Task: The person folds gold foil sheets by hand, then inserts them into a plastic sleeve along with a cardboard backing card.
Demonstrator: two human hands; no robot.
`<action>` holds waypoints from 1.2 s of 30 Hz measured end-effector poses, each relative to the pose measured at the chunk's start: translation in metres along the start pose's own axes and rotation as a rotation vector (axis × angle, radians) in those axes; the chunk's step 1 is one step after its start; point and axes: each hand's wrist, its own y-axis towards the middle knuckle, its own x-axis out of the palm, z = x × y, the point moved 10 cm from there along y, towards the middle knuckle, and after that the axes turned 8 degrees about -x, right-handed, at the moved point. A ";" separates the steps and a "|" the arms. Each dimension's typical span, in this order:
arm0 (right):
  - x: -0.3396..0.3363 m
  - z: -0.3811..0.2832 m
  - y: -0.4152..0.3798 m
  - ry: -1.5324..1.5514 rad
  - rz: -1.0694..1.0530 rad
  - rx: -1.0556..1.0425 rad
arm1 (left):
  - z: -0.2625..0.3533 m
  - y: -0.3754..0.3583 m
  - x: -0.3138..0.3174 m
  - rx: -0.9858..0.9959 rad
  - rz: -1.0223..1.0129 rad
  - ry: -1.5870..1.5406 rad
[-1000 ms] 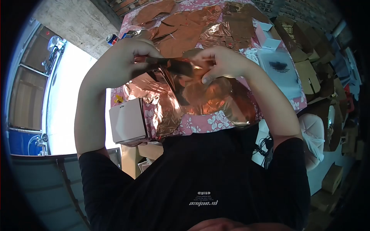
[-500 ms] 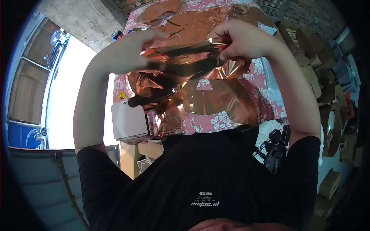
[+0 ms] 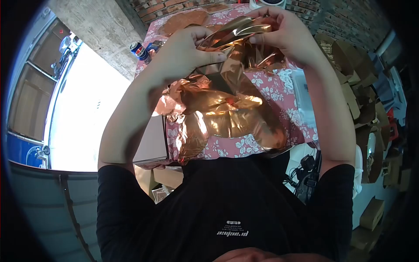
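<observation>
A limp, shiny copper-coloured foil balloon [image 3: 238, 72] hangs crumpled between my hands over the far part of the table. My left hand [image 3: 190, 51] is closed on its upper left edge, thumb pressed against the fold. On the other side, my right hand [image 3: 288, 37] grips the bunched upper right edge between thumb and fingers. The lower foil spreads toward me in wide rounded lobes on the floral tablecloth [image 3: 238, 146], creased and catching the light. Where the foil in my hands meets the part lying below, folds hide the join.
A white box [image 3: 150, 142] sits at the table's near left corner, partly behind my left forearm. Further back stand a blue can [image 3: 139, 51] and a flat copper-coloured piece [image 3: 185, 22]. Clear plastic packaging [image 3: 304, 98] lies at the right edge; cardboard boxes [image 3: 349, 98] are piled beyond.
Both hands have moved away from me and to the right, lifting and gathering the foil. More of the tablecloth shows at right, and my left forearm now covers part of the white box.
</observation>
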 end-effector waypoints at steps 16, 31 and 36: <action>0.011 0.005 -0.010 0.487 -0.221 -0.092 | -0.056 0.003 0.002 -0.031 -0.371 -0.300; -0.010 0.018 0.007 0.827 -0.149 -0.043 | -0.019 -0.020 0.012 0.369 -0.256 -0.360; -0.013 0.011 0.003 0.657 -0.123 -0.174 | -0.043 -0.018 0.039 0.283 -0.556 -0.502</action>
